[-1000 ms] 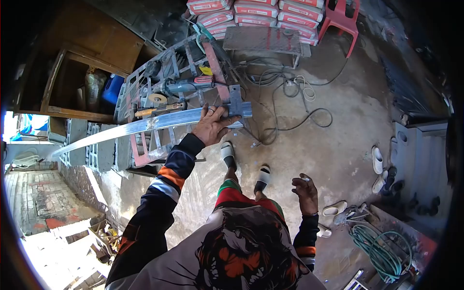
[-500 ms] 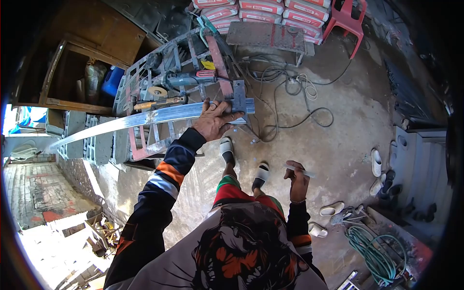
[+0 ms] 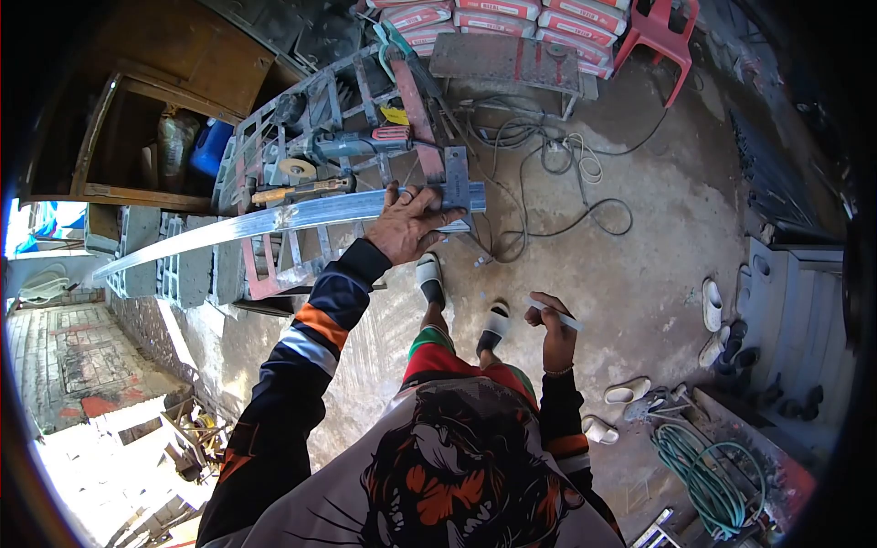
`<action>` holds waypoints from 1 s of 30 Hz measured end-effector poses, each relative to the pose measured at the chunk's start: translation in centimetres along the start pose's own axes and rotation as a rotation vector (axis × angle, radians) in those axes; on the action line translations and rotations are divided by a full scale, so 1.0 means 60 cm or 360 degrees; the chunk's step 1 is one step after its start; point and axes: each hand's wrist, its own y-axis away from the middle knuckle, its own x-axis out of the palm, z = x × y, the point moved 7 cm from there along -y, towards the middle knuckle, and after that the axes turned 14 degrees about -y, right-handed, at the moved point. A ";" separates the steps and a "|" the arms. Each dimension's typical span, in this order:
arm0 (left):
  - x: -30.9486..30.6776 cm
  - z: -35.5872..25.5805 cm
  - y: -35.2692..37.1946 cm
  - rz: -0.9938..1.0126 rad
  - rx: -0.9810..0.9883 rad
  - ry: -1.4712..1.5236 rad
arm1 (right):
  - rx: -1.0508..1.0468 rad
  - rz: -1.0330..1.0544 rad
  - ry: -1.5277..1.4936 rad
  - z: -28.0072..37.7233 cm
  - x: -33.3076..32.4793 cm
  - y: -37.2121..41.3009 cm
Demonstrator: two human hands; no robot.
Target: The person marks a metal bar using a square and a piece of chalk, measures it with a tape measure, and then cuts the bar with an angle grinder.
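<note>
A long, shiny metal bar lies across a metal rack. My left hand presses down near its right end, fingers over the top and thumb along the near edge. Under those fingers a dark steel square is held against the bar, its blade pointing away from me. My right hand is off to the right above the floor, fingers closed round a thin, pale pen-like stick. Just behind the bar sit an angle grinder and a hammer-like tool with a wooden handle.
The rack stands beside concrete blocks and a wooden cabinet. Cables coil on the floor near a low bench, stacked sacks and a red chair. Slippers and a green hose lie right.
My right hand has moved slightly up and left, and the pale stick in it has turned a little. My left hand keeps its place on the bar and square.
</note>
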 end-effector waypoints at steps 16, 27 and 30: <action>-0.001 0.001 -0.001 -0.0056 0.0008 0.0045 | 0.0019 0.0001 0.0053 0.004 0.002 -0.002; 0.000 0.002 -0.001 -0.0056 0.0004 0.0070 | 0.0015 0.0023 0.0053 0.005 0.012 -0.010; 0.004 0.003 -0.003 0.0017 -0.0029 0.0190 | 0.0030 0.0088 0.0082 0.012 0.035 -0.027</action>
